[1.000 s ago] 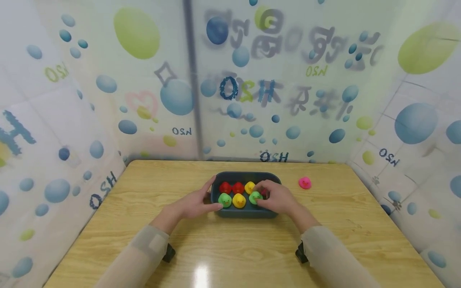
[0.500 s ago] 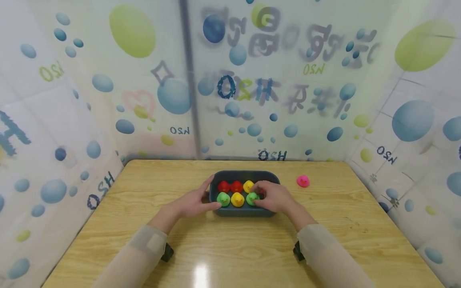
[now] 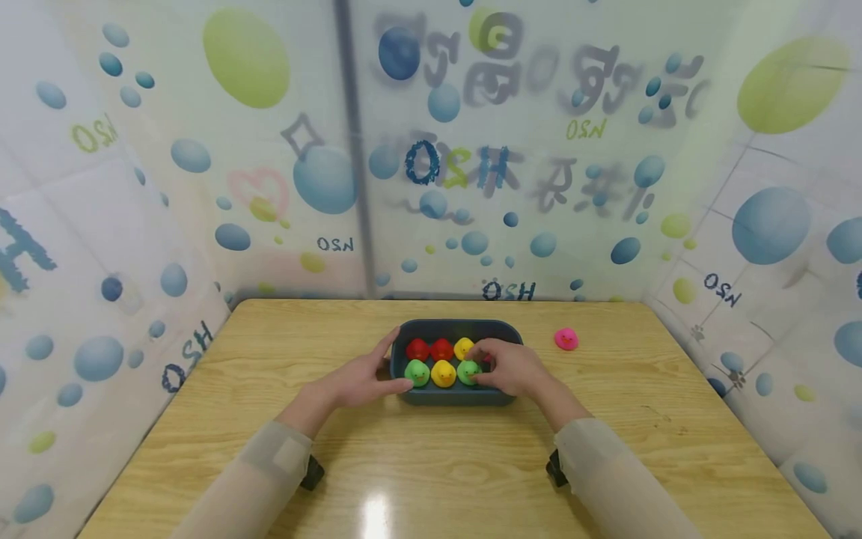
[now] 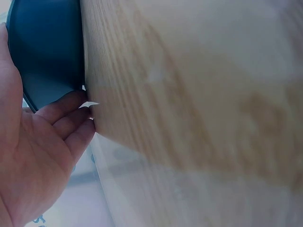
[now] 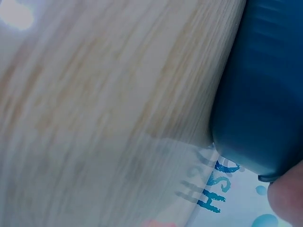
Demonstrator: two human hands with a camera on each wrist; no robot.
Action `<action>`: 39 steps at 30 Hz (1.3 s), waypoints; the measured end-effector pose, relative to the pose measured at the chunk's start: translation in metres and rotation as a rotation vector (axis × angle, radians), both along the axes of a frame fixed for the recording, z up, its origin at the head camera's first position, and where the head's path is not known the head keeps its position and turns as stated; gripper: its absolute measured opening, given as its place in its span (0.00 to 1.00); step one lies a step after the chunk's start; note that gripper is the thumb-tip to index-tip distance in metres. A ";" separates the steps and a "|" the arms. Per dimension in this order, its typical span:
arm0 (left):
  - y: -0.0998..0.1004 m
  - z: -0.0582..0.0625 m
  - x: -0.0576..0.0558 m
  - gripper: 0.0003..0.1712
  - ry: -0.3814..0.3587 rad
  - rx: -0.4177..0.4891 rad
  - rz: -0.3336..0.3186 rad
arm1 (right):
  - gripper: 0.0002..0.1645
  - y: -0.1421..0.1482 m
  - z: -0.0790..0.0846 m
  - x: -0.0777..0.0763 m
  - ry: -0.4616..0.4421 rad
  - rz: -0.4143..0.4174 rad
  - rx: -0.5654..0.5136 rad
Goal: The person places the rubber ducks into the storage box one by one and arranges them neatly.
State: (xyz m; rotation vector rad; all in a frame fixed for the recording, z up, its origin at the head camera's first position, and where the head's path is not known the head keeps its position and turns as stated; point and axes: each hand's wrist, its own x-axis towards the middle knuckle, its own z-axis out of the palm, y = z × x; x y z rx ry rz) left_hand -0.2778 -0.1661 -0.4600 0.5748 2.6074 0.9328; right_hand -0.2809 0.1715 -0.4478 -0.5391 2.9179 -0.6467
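Note:
A dark blue plastic box [image 3: 461, 399] stands on the table with two rows of small rubber ducks. My left hand [image 3: 360, 380] holds its left end, thumb at the front corner and fingers along the outer wall. In the left wrist view the fingertips [image 4: 85, 130] reach low on that wall. My right hand [image 3: 515, 367] is over the box's right part, pinching a green duck [image 3: 469, 372] in the front row. Left of it sit a yellow duck [image 3: 443, 373] and another green duck [image 3: 417, 373]. Behind are two red ducks [image 3: 441, 349] and a yellow one [image 3: 462, 348]. My right hand partly hides a pinkish-red duck.
A pink duck [image 3: 566, 339] lies on the wooden table [image 3: 431, 457], right of the box. Patterned sheets [image 3: 438, 247] enclose the table's back and sides.
My right hand has shifted slightly left within the box, and the green duck with it, closer to the front yellow duck. My left hand stays at the box's end. The head view has shifted slightly.

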 end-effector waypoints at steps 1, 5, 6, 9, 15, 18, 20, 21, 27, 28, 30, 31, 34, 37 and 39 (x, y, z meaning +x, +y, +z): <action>0.000 0.000 0.000 0.66 0.001 0.001 -0.001 | 0.18 0.000 0.000 0.000 0.002 0.004 -0.002; -0.001 -0.003 -0.002 0.66 0.010 -0.003 -0.006 | 0.18 0.001 0.000 0.000 0.011 0.018 -0.009; -0.001 -0.003 -0.002 0.66 0.012 -0.005 -0.007 | 0.18 0.001 0.000 0.000 0.014 0.019 -0.009; -0.001 -0.003 -0.002 0.66 0.013 -0.006 -0.008 | 0.18 0.001 -0.002 0.000 0.009 0.005 -0.017; -0.001 -0.003 -0.001 0.66 0.007 0.004 -0.003 | 0.16 0.001 -0.002 0.002 0.001 -0.016 -0.028; -0.001 -0.003 -0.001 0.66 0.007 0.004 0.000 | 0.15 0.001 -0.002 0.003 0.012 -0.005 -0.027; -0.002 -0.004 -0.001 0.66 0.006 0.004 0.000 | 0.15 0.001 -0.002 0.003 0.021 0.004 -0.024; -0.002 -0.004 -0.001 0.66 0.005 0.004 0.001 | 0.15 0.001 -0.002 0.004 0.024 0.008 -0.023; -0.002 -0.003 -0.001 0.66 0.002 0.004 0.000 | 0.14 0.001 -0.001 0.003 0.021 0.008 -0.033; -0.002 -0.003 -0.001 0.66 0.002 0.004 0.000 | 0.14 0.001 -0.001 0.003 0.020 0.007 -0.034; -0.001 -0.002 -0.001 0.66 0.001 0.003 -0.001 | 0.14 0.001 -0.001 0.003 0.022 0.005 -0.034; -0.001 -0.002 0.000 0.66 0.002 0.003 -0.001 | 0.14 0.001 -0.001 0.003 0.024 0.005 -0.033; -0.001 -0.003 -0.001 0.66 0.004 0.003 -0.004 | 0.14 0.002 -0.002 0.003 0.027 0.002 -0.034; -0.002 -0.003 -0.001 0.65 0.006 0.003 -0.005 | 0.15 0.002 -0.003 0.002 0.032 0.000 -0.034; -0.002 -0.003 -0.001 0.65 0.006 0.004 -0.005 | 0.15 0.002 -0.003 0.002 0.033 -0.001 -0.034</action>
